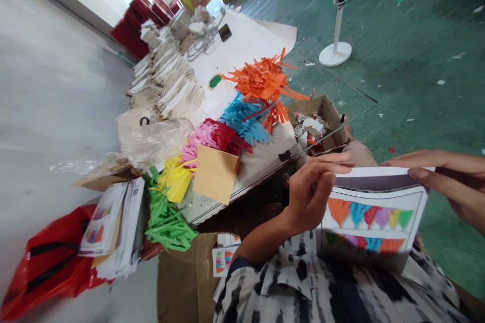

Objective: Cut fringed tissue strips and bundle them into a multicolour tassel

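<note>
Red plastic bag [45, 267], stacked printed cards [109, 227] beside desk's [242, 189] near-left corner. Along near edge, cut paper fringes: green [166, 222], yellow [174, 179], pink [200, 144], blue [244, 118], orange [265, 81]; tan card sheet [215, 174] overlapping yellow and pink. Cardboard box of foil scraps [318, 121] at right edge. Left hand [310, 194] grips left edge of bunting-printed card [373, 217], narrow hold; right hand [447, 181] pinches top-right edge. Card held up off desk, over lap, both hands on it.
</note>
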### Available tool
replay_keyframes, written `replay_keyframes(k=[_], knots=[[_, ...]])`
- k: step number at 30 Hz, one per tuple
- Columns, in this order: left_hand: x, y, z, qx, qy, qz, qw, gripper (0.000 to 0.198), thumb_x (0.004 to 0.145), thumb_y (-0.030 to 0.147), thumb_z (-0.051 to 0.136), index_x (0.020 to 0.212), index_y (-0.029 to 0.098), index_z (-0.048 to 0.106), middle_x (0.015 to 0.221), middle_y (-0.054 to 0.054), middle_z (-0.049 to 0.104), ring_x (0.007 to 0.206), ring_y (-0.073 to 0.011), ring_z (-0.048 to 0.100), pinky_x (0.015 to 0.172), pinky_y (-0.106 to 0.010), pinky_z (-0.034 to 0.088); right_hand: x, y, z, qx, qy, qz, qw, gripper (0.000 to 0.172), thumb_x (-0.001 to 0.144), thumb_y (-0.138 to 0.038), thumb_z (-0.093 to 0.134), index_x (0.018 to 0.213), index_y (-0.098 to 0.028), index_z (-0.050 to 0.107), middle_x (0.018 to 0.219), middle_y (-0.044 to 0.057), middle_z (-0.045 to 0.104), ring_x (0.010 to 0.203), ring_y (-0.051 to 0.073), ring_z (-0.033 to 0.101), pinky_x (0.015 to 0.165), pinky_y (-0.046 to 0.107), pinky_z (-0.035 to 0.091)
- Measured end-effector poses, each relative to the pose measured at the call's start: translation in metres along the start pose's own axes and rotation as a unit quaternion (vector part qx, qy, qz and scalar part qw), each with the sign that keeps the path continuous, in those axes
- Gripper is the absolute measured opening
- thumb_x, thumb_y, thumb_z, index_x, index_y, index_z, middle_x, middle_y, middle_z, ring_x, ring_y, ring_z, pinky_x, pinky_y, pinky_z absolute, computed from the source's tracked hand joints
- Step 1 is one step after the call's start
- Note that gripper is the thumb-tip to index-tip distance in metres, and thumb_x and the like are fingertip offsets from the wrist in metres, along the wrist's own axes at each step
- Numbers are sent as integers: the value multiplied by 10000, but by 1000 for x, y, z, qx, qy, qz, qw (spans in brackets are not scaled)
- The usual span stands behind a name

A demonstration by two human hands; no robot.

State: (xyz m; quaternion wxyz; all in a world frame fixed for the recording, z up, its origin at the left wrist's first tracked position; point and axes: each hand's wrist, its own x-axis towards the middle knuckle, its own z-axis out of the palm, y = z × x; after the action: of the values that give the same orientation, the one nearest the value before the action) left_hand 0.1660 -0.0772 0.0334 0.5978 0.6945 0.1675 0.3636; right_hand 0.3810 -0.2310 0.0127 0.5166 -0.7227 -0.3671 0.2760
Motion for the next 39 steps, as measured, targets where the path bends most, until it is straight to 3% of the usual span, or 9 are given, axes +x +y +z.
replay_keyframes(k=[2,5,12,16,20,25,29,33,39], knots=[[-1,-6,1,15,1,56,998,365,1053,443,538,1020,160,766,1214,-128,768,1105,-219,736,1033,-415,576,-1,4,2,5,5,19,1000,242,834,-498,781,1007,-340,843,1095,-13,826,1011,249,751,1058,413,570],[0,-11,0,42,8,67,997,301,977,449,686,968,162,774,1138,-119,788,1063,-216,749,998,-405,591,-2,7,2,5,7,33,999,230,831,-510,778,992,-360,847,1070,-26,831,966,251,756,1137,471,521],[-3,-18,2,6,21,105,994,119,860,193,822,973,177,787,1128,-84,798,1018,-211,795,921,-363,659,-2,-2,-1,28,-31,14,999,214,842,-508,754,960,-361,855,1082,7,833,1048,266,771,976,371,597],[-3,-24,4,-15,41,102,994,85,854,143,816,927,174,787,1031,-63,811,959,-203,805,877,-347,675,2,-10,-1,23,-53,0,998,202,870,-514,717,923,-380,858,1057,20,838,1031,274,780,918,377,613],[-3,-27,3,-34,36,88,995,63,851,147,822,895,167,781,1002,-65,816,957,-211,809,861,-337,670,12,-8,-5,5,-80,-52,995,193,906,-489,678,938,-419,856,1038,5,841,992,273,790,1091,459,544],[-4,-29,2,-90,43,47,994,48,893,158,778,929,164,748,1024,-61,807,1004,-232,804,914,-409,670,23,-6,-8,-20,-115,-122,986,200,927,-413,665,997,-432,852,1037,-3,842,965,243,798,908,353,609],[-4,-28,-1,-79,25,20,996,48,926,199,746,931,156,726,1011,-70,798,1037,-244,796,960,-441,659,22,-9,-10,-19,-106,-76,991,199,920,-446,671,985,-414,857,1014,-10,844,950,228,802,841,294,621],[-3,-27,-5,-23,3,48,999,129,887,242,795,940,159,710,1027,-78,801,1052,-247,794,967,-428,664,26,-3,-19,-36,-143,-50,988,250,920,-482,660,1036,-384,860,1040,5,841,944,251,806,860,316,648],[0,-28,-5,-27,-3,61,998,141,854,183,825,930,149,711,1054,-88,814,1064,-249,796,985,-429,661,33,7,-31,-71,-225,-135,962,336,910,-403,700,1228,-373,803,1178,10,818,1005,216,800,866,247,637]])
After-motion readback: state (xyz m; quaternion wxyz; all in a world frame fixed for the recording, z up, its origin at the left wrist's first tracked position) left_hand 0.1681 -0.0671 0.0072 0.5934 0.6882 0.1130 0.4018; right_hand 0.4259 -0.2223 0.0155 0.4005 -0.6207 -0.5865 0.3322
